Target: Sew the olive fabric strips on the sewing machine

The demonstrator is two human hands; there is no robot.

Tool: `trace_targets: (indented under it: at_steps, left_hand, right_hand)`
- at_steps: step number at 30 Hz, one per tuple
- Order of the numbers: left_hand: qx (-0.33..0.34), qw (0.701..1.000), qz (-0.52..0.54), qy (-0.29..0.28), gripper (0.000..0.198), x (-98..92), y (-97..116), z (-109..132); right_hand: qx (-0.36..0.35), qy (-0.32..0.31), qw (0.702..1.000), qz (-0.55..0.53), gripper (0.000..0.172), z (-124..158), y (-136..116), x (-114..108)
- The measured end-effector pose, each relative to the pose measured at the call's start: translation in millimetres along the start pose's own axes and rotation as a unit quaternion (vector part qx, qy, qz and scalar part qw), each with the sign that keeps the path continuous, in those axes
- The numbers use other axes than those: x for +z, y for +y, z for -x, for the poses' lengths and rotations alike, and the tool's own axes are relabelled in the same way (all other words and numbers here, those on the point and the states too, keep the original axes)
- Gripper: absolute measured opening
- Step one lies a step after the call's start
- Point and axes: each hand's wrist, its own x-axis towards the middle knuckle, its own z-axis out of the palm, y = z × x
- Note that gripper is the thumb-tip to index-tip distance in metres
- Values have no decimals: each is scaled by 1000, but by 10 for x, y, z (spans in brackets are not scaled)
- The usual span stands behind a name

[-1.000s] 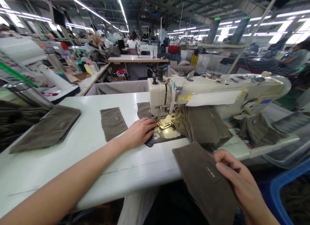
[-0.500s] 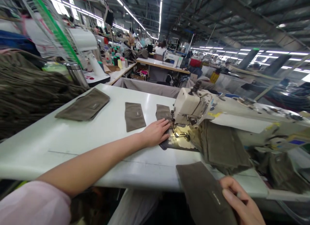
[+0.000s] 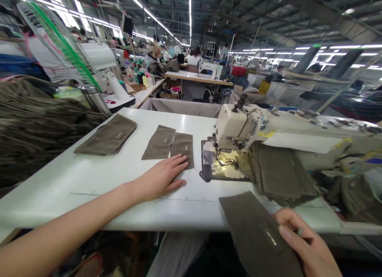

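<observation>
At the front edge of the tabletop (image 3: 193,211), near the lower right, I find the panel (image 3: 253,229) in my right hand (image 3: 304,241). The grip is closed: thumb on the face beside the label (image 3: 271,238), the fingers partly hidden. The panel hangs at a slant, its upper corner before the tabletop's edge and its lower end cut off by the frame.

My left hand (image 3: 162,175) is released, laid flat with fingers extended over the lower part of a second panel (image 3: 182,143); it clasps nothing. A third panel (image 3: 158,143) lies just beside that one. To the right stands the machine (image 3: 227,127), with a stack (image 3: 277,169) of like cloth under its arm.

Handling, in my judgement: light, soft but with some body, since the held panel keeps a fairly flat face with only a mild bend. The matt surface should give the fingers good purchase, with little slip. Breakage is no concern; creasing and a skewed edge are. The label looks stiffer than the cloth and is best not pinched. I rate the long side edge the soundest hold, thumb above, fingers beneath, clear of the label.
</observation>
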Motion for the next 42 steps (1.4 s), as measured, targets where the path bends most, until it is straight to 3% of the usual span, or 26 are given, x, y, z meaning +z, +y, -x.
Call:
trace_targets:
  at_steps: [4, 6, 8, 10, 11, 13, 15, 17, 20, 23, 25, 28, 31, 34, 37, 42]
  left_hand:
    - [-50, 977, 203, 51, 42, -123, 365, 54]
    - [-79, 921, 380, 16, 42, -151, 614, 7]
    - [-123, 830, 539, -71, 44, -135, 813, -76]
    - [-179, 742, 630, -140, 43, -90, 926, -167]
    - [-206, 714, 652, -152, 40, -67, 949, -209]
    - [-244, 693, 665, -131, 35, -46, 939, -281]
    - [-255, 708, 654, -81, 29, -72, 872, -352]
    - [-249, 748, 614, -40, 22, -132, 768, -448]
    - [-212, 841, 497, -24, 19, -201, 592, -678]
    - [-153, 943, 296, -14, 20, -148, 476, -971]
    - [-133, 976, 170, -2, 18, -52, 453, -1140]
    - [-138, 985, 99, 7, 16, 89, 462, -1287]
    - [-136, 987, 89, 7, 16, 145, 456, -1331]
    - [-127, 988, 84, -4, 15, 134, 431, -1344]
    - [-129, 989, 77, -8, 14, 122, 414, -1365]
    - [-161, 985, 56, 10, 17, 144, 397, -1415]
  right_hand:
    - [-81, -98, 990, 68, 38, -21, -32, 10]
    - [-118, -171, 974, 94, 32, 6, -79, 71]
    - [-140, -207, 961, 120, 26, 48, -138, 168]
    - [-153, -177, 961, 146, 24, 76, -182, 266]
    - [-151, -138, 966, 155, 24, 79, -190, 303]
    - [-131, -51, 977, 158, 26, 60, -164, 340]
    - [-107, -13, 982, 155, 27, 14, -85, 334]
    - [-94, -35, 983, 154, 30, -39, 30, 320]
    - [-82, -46, 986, 139, 35, -86, 196, 380]
    - [-105, 10, 985, 136, 37, -86, 296, 560]
    - [-140, 44, 977, 154, 36, -80, 318, 687]
    - [-190, 46, 963, 188, 25, -78, 296, 780]
    - [-236, -4, 947, 218, 17, -78, 253, 735]
    - [-329, -27, 915, 234, 26, -94, 253, 648]
    - [-422, -11, 871, 249, 30, -138, 296, 598]
    - [-453, 15, 838, 304, 35, -212, 336, 593]
